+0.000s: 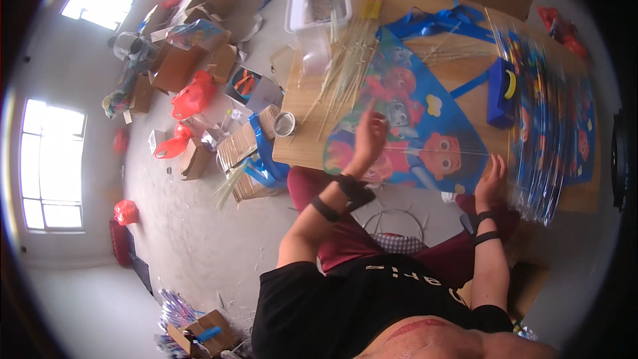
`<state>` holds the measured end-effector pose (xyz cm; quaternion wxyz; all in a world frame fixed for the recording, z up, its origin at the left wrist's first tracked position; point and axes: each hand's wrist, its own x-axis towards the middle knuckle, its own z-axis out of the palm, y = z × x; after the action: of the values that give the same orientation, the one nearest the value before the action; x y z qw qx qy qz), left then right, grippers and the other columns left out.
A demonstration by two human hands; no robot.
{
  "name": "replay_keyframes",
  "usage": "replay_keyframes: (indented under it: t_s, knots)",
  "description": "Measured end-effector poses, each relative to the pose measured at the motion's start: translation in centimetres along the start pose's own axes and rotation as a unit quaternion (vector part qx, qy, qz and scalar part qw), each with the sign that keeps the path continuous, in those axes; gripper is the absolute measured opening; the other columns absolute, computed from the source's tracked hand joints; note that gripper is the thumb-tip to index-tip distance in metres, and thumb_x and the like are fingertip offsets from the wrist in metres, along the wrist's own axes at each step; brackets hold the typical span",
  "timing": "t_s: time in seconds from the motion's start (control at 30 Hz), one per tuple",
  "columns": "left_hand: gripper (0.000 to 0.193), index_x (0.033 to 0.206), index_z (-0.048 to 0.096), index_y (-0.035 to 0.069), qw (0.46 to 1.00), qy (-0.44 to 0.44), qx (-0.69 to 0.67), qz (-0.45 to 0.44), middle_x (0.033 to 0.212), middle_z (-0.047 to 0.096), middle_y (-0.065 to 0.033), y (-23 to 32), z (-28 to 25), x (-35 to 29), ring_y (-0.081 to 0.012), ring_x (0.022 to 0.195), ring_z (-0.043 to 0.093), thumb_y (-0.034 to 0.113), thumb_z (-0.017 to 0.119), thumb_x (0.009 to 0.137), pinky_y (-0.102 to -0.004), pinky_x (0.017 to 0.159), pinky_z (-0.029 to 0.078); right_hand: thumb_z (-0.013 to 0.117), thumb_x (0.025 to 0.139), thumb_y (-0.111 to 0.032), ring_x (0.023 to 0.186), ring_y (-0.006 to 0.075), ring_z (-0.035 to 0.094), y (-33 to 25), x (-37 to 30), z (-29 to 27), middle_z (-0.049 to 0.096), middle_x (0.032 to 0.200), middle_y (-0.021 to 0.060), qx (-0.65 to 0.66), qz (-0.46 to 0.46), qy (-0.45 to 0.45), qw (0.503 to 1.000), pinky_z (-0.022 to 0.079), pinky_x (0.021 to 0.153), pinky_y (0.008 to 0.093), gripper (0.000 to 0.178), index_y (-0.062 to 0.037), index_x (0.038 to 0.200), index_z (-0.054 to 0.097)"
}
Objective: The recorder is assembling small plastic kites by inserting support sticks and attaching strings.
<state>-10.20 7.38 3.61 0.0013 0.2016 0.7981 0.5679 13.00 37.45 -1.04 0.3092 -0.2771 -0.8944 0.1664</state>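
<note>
A kite sheet [458, 119] lies over the near middle of the table, blue and roughly triangular, printed with cartoon figures and a yellow butterfly shape. Over its left part hovers my left hand [371, 136], slightly blurred, with fingers bent and apart and nothing visible in them. At the sheet's lower right corner rests my right hand [490, 178], its fingers stretched out along the edge. A thin pale line, perhaps a rod or string, crosses the sheet toward my right hand; I cannot tell which it is.
Thin pale sticks [345, 60] spread beside the sheet, near blue ribbon [432, 25]. A blue box with a yellow handle [502, 93] stands by a stack of plastic-wrapped kites [541, 126]. A round tin [284, 124] sits at the left edge; cartons [179, 63] and red bags [194, 95] crowd the floor.
</note>
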Motion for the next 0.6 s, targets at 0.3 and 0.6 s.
replay_keyframes:
  t_s: [0.3, 0.6]
  knots:
    - [0.085, 0.158, 0.016, 0.002, 0.989, 0.099, -0.016, -0.112, 0.102, 0.067, -0.0162, 2.1, -18.4, 9.2, -0.0189, 0.082, 0.067, 0.009, 0.067, 0.090, -0.0303, 0.072, 0.055, 0.048, 0.083, 0.014, 0.129, 0.0386, 0.047, 1.9, -0.3, 0.7, 0.052, 0.133, 0.0186, 0.017, -0.015, 0.009, 1.000, 0.036, 0.111, 0.0480, 0.050, -0.0042, 0.129, 0.056]
    - [0.095, 0.160, 0.006, 0.008, 0.978, 0.137, -0.079, -0.137, 0.101, 0.066, -0.0157, 5.9, -28.2, 14.0, -0.0216, 0.082, 0.068, 0.007, 0.068, 0.087, -0.0322, 0.069, 0.055, 0.050, 0.084, 0.012, 0.126, 0.0385, 0.049, 2.5, -0.6, 0.9, 0.054, 0.133, 0.0169, -0.012, -0.016, 0.016, 1.000, 0.038, 0.108, 0.0489, 0.047, -0.0050, 0.128, 0.057]
